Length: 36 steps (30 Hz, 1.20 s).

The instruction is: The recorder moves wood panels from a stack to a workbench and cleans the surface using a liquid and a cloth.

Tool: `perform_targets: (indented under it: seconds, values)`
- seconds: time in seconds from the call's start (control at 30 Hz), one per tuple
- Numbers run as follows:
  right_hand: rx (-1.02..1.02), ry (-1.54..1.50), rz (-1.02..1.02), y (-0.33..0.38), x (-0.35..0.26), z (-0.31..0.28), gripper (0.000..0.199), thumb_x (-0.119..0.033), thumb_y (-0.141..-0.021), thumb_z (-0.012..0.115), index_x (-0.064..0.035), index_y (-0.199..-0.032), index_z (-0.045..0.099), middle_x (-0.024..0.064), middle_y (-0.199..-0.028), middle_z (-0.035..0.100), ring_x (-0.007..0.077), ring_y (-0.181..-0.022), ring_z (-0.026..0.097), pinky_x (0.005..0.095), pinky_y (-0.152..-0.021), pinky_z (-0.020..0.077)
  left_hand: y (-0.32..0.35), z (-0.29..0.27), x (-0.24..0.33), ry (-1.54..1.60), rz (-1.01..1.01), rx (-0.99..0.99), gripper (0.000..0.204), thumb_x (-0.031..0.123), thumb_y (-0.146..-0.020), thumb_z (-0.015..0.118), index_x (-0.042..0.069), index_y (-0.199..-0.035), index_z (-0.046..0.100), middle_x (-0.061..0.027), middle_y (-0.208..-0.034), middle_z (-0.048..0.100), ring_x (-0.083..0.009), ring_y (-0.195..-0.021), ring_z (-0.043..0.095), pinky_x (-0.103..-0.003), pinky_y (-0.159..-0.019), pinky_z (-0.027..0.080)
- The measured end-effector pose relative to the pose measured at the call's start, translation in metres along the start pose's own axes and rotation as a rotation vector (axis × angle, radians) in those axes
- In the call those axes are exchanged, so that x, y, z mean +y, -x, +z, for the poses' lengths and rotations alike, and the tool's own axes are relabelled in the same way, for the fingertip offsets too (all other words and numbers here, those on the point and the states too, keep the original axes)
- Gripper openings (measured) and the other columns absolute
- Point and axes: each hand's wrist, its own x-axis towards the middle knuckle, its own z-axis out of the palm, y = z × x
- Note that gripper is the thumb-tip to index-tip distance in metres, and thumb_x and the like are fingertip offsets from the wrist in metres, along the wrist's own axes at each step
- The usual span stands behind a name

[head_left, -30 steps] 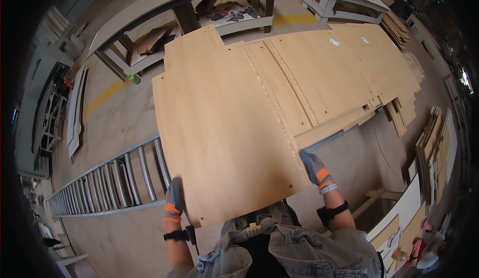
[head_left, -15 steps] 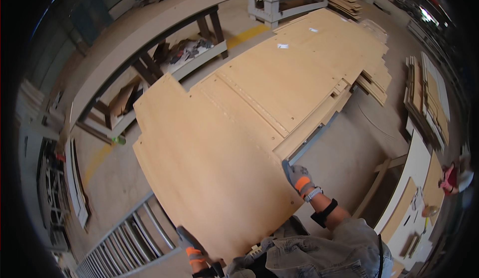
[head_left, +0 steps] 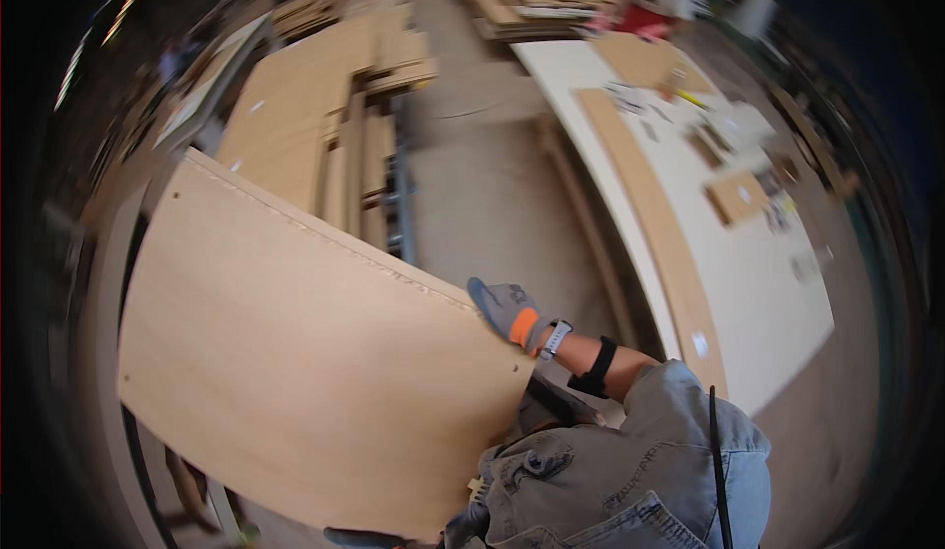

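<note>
A large, pale plywood panel (head_left: 325, 342) spans the lower left of the head view, close in front of me. One long edge is rough, and small dark holes sit near its corners. My right hand (head_left: 507, 311), in a grey glove with an orange cuff, grips the panel at its right corner, fingers over the edge. Low in the picture, my gloved left hand (head_left: 364, 537) holds the panel's near edge; only part of it shows.
Behind the panel, more plywood sheets (head_left: 305, 86) lie stacked on a metal-railed support. To the right stands a white-topped table (head_left: 748, 293) with a long board (head_left: 650, 224), small wood pieces and tools. A person (head_left: 650, 2) in red and white works at its far end.
My view has swung right. The panel has come away from the stack and turned, with both hands still on it. The white table now fills the right side.
</note>
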Motion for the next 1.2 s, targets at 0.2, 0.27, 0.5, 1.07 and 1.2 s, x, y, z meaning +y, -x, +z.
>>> perform_targets:
  seconds: [0.2,0.27,0.5,1.07,1.2]
  values:
    - [0.384,-0.342,0.427,0.132,0.052,-0.096,0.059,-0.05,-0.095,0.033,0.0001,-0.087,0.064,0.0259,-0.09,0.062,0.0436,-0.087,0.057,0.0457,-0.08,0.0441,0.041,0.052,0.064,-0.001,0.157,-0.391,0.06,0.045,-0.1,0.032,-0.009,-0.113,0.056,-0.0181,-0.109,0.062,-0.0273,-0.094,0.059,-0.036,-0.081,0.048]
    - [0.531,-0.364,0.475,0.192,0.096,-0.065,0.058,-0.049,-0.096,0.034,0.0,-0.087,0.063,0.0256,-0.09,0.062,0.0435,-0.086,0.057,0.0454,-0.08,0.0439,0.058,0.061,0.057,-0.024,0.184,-0.524,0.06,0.045,-0.1,0.032,-0.009,-0.112,0.056,-0.018,-0.108,0.063,-0.027,-0.094,0.059,-0.036,-0.08,0.048]
    - [0.992,-0.399,0.772,0.367,0.192,-0.058,0.058,-0.05,-0.096,0.034,-0.0017,-0.08,0.062,0.0237,-0.081,0.061,0.0437,-0.082,0.057,0.0472,-0.074,0.0425,0.157,0.122,0.08,0.02,0.268,-1.062,0.059,0.044,-0.1,0.032,-0.009,-0.111,0.056,-0.0176,-0.107,0.063,-0.0263,-0.092,0.059,-0.035,-0.08,0.048]
    - [1.616,-0.719,1.629,0.699,0.214,0.067,0.061,-0.05,-0.09,0.053,0.0024,-0.059,0.055,0.0032,-0.054,0.043,0.0127,-0.057,0.037,0.0362,-0.052,0.0353,0.505,0.223,-0.076,-0.645,0.954,-1.925,0.052,0.042,-0.094,0.04,-0.005,-0.085,0.061,-0.0288,-0.081,0.061,-0.0423,-0.073,0.055,-0.048,-0.07,0.042]
    - [1.588,-0.65,1.816,0.721,0.201,0.064,0.061,-0.049,-0.09,0.053,0.0044,-0.059,0.056,0.0055,-0.051,0.045,0.0143,-0.052,0.04,0.0357,-0.052,0.0371,0.567,0.217,-0.102,-0.759,0.914,-2.05,0.057,0.048,-0.093,0.04,-0.004,-0.087,0.063,-0.0282,-0.086,0.062,-0.043,-0.083,0.059,-0.045,-0.075,0.044]
